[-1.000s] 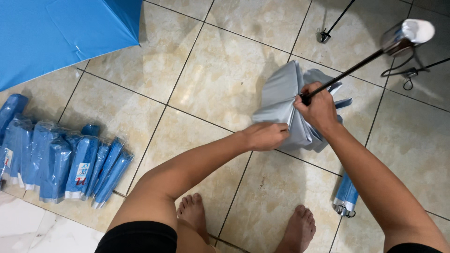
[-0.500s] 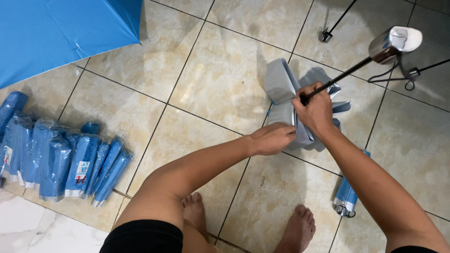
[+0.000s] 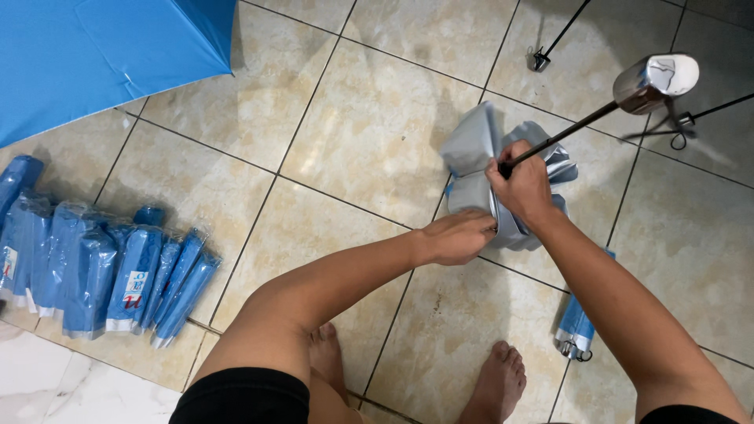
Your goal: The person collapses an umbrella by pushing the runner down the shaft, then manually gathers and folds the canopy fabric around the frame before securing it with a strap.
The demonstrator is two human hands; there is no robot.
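While hands [image 3: 495, 212] grip grey umbrella [image 3: 479, 157], blue packages [image 3: 102, 275] left

My left hand [image 3: 459, 235] is sliding lower around the grey umbrella fabric [image 3: 475, 169], gathering the folds tighter under my right hand [image 3: 522, 188].

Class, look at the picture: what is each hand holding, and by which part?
Both hold one collapsed grey umbrella: the right hand around its gathered canopy where the shaft emerges, the left hand on the lower folds.
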